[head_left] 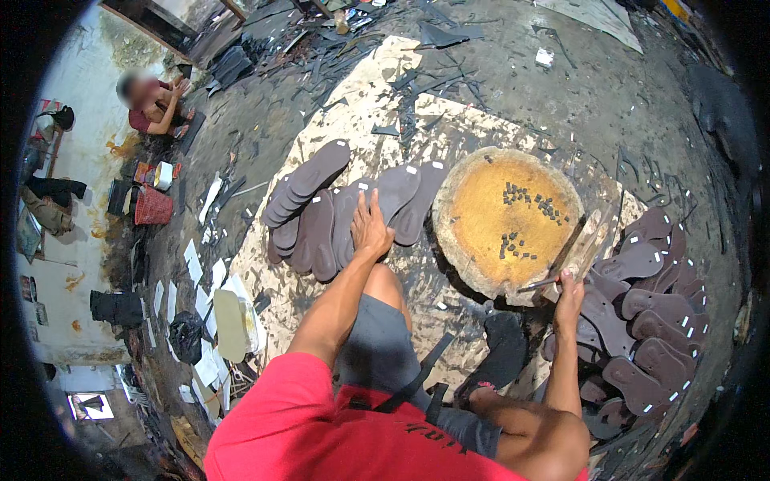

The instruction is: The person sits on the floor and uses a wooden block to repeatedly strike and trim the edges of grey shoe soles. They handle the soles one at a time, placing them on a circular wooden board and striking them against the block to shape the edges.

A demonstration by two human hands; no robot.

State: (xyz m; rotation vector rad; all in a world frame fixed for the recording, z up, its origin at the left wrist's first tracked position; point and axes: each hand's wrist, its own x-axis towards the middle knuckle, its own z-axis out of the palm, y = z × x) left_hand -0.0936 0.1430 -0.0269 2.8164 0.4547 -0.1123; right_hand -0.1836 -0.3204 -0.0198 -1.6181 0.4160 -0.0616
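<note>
My left hand (pixel 371 232) lies with its fingers stretched out over a dark brown shoe sole (pixel 345 210), one of several fanned out on the left. Each of these soles has a small white tag near its wide end. My right hand (pixel 569 298) is closed around a thin rod-like tool (pixel 542 283), whose tip points left over the near edge of a round wooden block (pixel 475 264). What kind of tool it is, I cannot make out. Small black cut pieces (pixel 517 195) are scattered on the block's yellowish top.
At the right is a large heap of brown soles (pixel 654 309). A rough length of wood (pixel 592 244) sits against the block's right side. Pale sheeting (pixel 321 120) covers the floor under the soles, with dark scraps (pixel 433 36) beyond. A seated person (pixel 152 104) and a red basket (pixel 152 206) are far left.
</note>
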